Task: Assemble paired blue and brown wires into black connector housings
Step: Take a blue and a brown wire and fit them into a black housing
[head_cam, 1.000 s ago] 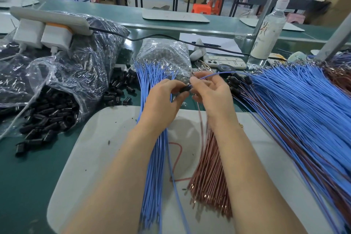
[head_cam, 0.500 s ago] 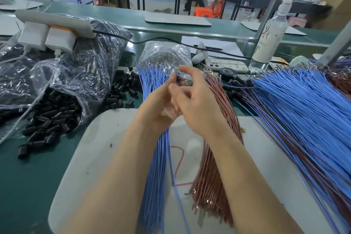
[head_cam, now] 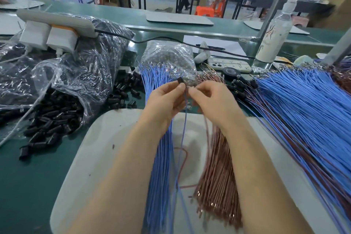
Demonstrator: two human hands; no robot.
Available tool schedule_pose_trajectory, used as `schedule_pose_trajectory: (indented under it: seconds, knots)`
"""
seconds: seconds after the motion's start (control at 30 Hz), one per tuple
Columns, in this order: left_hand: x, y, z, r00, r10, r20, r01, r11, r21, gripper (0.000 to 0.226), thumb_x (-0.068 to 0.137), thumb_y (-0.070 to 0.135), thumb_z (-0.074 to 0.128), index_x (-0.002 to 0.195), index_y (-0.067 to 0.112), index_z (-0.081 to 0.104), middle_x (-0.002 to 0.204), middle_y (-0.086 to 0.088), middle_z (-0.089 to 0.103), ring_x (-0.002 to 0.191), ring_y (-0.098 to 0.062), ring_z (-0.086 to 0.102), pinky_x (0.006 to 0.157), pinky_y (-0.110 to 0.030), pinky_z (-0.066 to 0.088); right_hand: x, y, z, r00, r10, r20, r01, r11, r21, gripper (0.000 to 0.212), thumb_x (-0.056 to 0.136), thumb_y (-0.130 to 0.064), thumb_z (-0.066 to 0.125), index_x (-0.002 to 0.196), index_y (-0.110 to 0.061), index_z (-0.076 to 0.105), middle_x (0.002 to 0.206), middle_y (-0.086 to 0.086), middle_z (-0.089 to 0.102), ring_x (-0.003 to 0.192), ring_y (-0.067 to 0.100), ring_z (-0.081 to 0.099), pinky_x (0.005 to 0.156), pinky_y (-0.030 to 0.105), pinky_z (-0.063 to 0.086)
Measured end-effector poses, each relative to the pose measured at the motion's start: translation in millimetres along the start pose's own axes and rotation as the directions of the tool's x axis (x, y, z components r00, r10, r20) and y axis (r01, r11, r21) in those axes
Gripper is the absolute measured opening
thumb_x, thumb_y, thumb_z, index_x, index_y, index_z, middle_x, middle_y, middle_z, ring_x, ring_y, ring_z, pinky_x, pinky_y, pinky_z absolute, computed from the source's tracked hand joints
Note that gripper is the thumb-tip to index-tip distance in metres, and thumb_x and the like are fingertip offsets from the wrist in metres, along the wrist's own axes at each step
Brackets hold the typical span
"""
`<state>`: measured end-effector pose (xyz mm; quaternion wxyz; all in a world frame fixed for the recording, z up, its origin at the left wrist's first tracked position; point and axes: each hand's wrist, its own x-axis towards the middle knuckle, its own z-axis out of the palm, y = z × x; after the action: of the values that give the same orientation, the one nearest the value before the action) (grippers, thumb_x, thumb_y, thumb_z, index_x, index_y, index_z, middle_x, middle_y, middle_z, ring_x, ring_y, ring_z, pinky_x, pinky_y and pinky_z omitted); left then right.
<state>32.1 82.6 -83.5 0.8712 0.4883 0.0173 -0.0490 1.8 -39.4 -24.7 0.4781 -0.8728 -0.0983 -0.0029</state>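
Crinkled glossy clear plastic bag (head_cam: 79, 74); matt green bench top (head_cam: 28, 176).

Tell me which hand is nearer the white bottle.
Right. The right hand sits below and left of the white bottle; the left hand, pinching a black housing, is farther left, beyond the right hand.

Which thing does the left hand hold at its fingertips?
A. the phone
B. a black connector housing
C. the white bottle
B: the left hand pinches a small black connector housing between thumb and fingertip, and a blue wire hangs below it.
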Motion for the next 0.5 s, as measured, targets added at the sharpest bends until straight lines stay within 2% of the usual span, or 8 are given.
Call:
schedule_pose_trajectory:
  seconds: [0.07, 0.13, 0.23, 0.3, 0.37, 0.5]
  knots:
    - [0.0, -2.4, 1.6, 0.996, 0.083, -0.026, -0.079, 0.989, 0.126, 0.016, 0.092, 0.007, 0.057, 0.079, 0.017, 0.061, 0.072, 0.006, 0.070, 0.064, -0.004, 0.063, 0.063, -0.017, 0.050, -2.1, 5.6, 0.0, 0.995, 0.098, 0.006, -0.098, 0.995, 0.004, 0.032, 0.098, -0.023, 0.049, 0.111, 0.003, 0.063, 0.081, 0.003, 0.053, 0.082, 0.016, 0.049, 0.063, 0.023, 0.038]
    - [0.2, -4.7, 2.6, 0.990, 0.144, -0.007, -0.140, 0.969, 0.204, 0.013, 0.091, 0.009, 0.059, 0.082, 0.018, 0.062, 0.076, 0.006, 0.070, 0.065, -0.004, 0.062, 0.065, -0.020, 0.049, -4.2, 8.7, 5.3, 0.986, 0.147, 0.080, -0.151, 0.987, 0.046, 0.033, 0.099, -0.018, 0.047, 0.113, 0.009, 0.061, 0.069, 0.000, 0.050, 0.072, 0.017, 0.051, 0.057, 0.019, 0.039]
    - [-3.0, -1.7, 4.0, 0.989, 0.146, -0.003, -0.143, 0.973, 0.181, 0.004, 0.090, 0.009, 0.060, 0.090, 0.013, 0.061, 0.082, 0.001, 0.069, 0.066, -0.008, 0.064, 0.058, -0.021, 0.051, 0.1, 8.5, 8.9, 0.982, 0.164, 0.090, -0.180, 0.961, 0.212, 0.031, 0.099, -0.011, 0.047, 0.113, 0.015, 0.058, 0.066, 0.000, 0.049, 0.060, 0.011, 0.047, 0.057, 0.016, 0.039]
    - [-2.3, -2.0, 4.0, 0.990, 0.142, -0.012, -0.137, 0.971, 0.197, 0.004, 0.089, 0.011, 0.062, 0.092, 0.013, 0.061, 0.087, -0.002, 0.068, 0.074, -0.013, 0.064, 0.068, -0.025, 0.056, 0.6, 10.6, 12.2, 0.986, 0.157, 0.063, -0.169, 0.937, 0.307, 0.029, 0.098, -0.007, 0.048, 0.114, 0.015, 0.057, 0.069, 0.001, 0.051, 0.061, 0.009, 0.048, 0.059, 0.016, 0.041]
    - [-3.2, -3.2, 3.9, 0.989, 0.149, -0.005, -0.144, 0.962, 0.234, 0.004, 0.088, 0.012, 0.064, 0.091, 0.014, 0.062, 0.085, -0.003, 0.068, 0.074, -0.016, 0.063, 0.077, -0.029, 0.055, -0.1, 11.4, 13.6, 0.986, 0.162, 0.023, -0.161, 0.928, 0.337, 0.027, 0.097, -0.004, 0.050, 0.114, 0.015, 0.057, 0.070, 0.001, 0.051, 0.062, 0.009, 0.048, 0.059, 0.016, 0.042]
    - [-4.8, -3.5, 3.4, 0.988, 0.154, -0.001, -0.149, 0.959, 0.241, 0.004, 0.087, 0.013, 0.065, 0.091, 0.013, 0.062, 0.084, -0.002, 0.070, 0.074, -0.015, 0.065, 0.071, -0.027, 0.055, 2.8, 15.6, 14.3, 0.989, 0.149, 0.021, -0.148, 0.932, 0.332, 0.026, 0.095, -0.004, 0.052, 0.113, 0.014, 0.058, 0.071, 0.002, 0.051, 0.063, 0.009, 0.049, 0.059, 0.016, 0.042]
